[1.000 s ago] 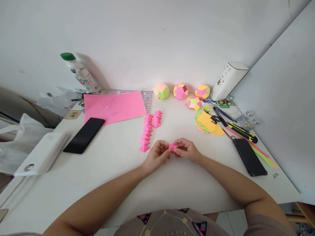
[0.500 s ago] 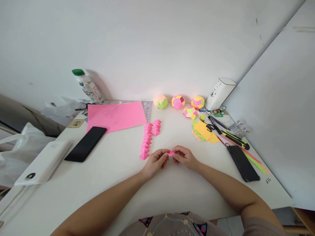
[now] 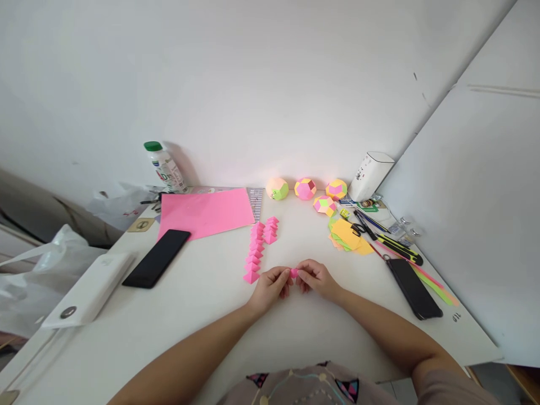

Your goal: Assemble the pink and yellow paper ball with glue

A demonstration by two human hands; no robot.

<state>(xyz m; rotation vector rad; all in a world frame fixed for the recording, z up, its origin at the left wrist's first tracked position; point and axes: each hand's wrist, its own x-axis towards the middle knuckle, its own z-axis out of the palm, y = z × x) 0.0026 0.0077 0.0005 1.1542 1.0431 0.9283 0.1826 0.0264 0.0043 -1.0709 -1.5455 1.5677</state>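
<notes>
A small piece of pink paper is pinched between my two hands, low over the front middle of the white table. My left hand grips its left end with thumb and fingertips. On the right end, my right hand closes thumb and forefinger. The fingers hide part of the piece, so its exact folds cannot be made out. Just beyond my left hand stands a long row of folded pink paper pieces, nested one behind another. A shorter row of the same pieces sits to its right.
Behind are several coloured paper balls. A pink sheet, a black phone and a white box lie left. To the right are yellow paper pieces, a cutter and a black case. A bottle leans near the wall.
The pink paper between my fingers has turned and looks more compact and rounded than before. Both hands still pinch it. The whole view has shifted slightly, with the table lower in the picture.
</notes>
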